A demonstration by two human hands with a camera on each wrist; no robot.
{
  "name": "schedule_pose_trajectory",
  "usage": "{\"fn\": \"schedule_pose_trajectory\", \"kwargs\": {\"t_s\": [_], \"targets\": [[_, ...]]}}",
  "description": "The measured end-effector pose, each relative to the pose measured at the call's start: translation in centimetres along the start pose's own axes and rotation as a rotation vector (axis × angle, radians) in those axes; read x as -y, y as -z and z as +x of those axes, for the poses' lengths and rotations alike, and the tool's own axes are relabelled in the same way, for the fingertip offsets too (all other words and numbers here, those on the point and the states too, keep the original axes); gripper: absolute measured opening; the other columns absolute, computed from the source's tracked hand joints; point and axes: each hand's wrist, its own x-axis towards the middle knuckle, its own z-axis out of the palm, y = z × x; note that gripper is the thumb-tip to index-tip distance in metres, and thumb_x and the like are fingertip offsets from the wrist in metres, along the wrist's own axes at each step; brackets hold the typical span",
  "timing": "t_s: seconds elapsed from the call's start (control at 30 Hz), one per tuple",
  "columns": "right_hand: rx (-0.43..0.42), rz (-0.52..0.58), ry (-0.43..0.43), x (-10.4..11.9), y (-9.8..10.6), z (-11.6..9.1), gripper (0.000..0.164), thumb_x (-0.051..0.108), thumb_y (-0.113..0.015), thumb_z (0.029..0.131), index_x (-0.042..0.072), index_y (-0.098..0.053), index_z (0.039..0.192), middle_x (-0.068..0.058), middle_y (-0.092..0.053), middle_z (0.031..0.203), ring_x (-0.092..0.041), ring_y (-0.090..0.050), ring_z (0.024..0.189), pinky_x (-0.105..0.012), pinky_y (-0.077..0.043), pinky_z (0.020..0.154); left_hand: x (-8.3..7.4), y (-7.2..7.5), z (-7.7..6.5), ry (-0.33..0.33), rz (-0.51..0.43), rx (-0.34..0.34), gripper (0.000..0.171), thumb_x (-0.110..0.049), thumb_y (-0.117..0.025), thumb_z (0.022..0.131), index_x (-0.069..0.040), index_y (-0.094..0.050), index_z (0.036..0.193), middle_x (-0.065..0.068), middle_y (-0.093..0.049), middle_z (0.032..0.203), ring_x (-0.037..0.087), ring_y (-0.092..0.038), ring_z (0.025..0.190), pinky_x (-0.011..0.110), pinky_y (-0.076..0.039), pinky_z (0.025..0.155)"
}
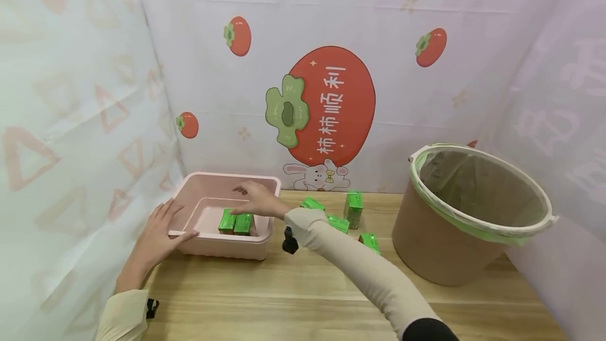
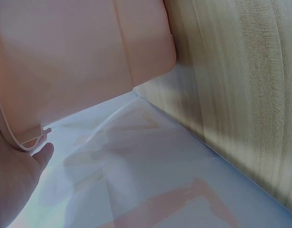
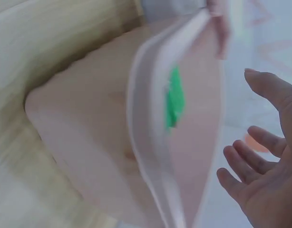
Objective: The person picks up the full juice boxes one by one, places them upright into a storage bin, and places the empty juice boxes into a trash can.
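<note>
My left hand (image 1: 153, 234) rests at the front left corner of a pink plastic bin (image 1: 222, 245), its spread fingers over the left rim and its thumb along the front rim. In the left wrist view, part of that hand (image 2: 17, 175) shows at the bin's rim. Two small green boxes (image 1: 227, 221) lie side by side inside, near the front wall. Above them is my right hand (image 1: 259, 200), fingers apart and relaxed, holding nothing. From the right wrist view, this hand (image 3: 267, 175) appears palm and fingers bare, beside the bin's rim.
On the wooden table (image 1: 265, 299), several more green boxes stand or lie right of the bin, including an upright box (image 1: 353, 209). A large brown bucket (image 1: 435, 246) with a bag liner stands at the right. Printed white cloth (image 1: 213, 83) closes off the back and sides.
</note>
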Motion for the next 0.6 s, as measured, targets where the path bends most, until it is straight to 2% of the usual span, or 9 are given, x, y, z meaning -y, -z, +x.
{"fn": "schedule_pose_trajectory", "kwargs": {"t_s": [0.2,0.4,0.6], "targets": [[-0.011,0.045,0.022,-0.9,3.8,-4.0,0.064,0.029,-0.079,0.098,0.003,-0.054,0.151,-0.013,-0.057,0.151,-0.027,-0.054,0.138,-0.037,-0.045,0.114,-0.1,0.2,-0.1,0.002,-0.001,0.002,0.089,-0.049,-0.081,0.089,-0.002,-0.044,0.155,0.032,-0.028,0.166,0.059,-0.021,0.151,0.081,-0.023,0.112],[-0.062,0.059,0.035,-2.7,6.9,-7.6,0.061,0.02,-0.08,0.096,-0.002,-0.055,0.147,-0.018,-0.058,0.148,-0.033,-0.054,0.137,-0.049,-0.046,0.115,0.0,0.2,-0.1,0.0,0.001,-0.002,0.089,-0.048,-0.081,0.089,-0.001,-0.044,0.155,0.031,-0.028,0.166,0.058,-0.021,0.151,0.082,-0.022,0.112],[-0.118,0.018,0.004,-4.9,9.0,-11.1,0.06,0.022,-0.081,0.096,0.0,-0.057,0.147,-0.016,-0.06,0.148,-0.035,-0.055,0.137,-0.05,-0.047,0.113,-0.1,0.2,-0.1,0.012,0.001,0.007,0.09,-0.049,-0.081,0.089,-0.001,-0.044,0.155,0.032,-0.027,0.167,0.059,-0.02,0.151,0.081,-0.022,0.113]]}}
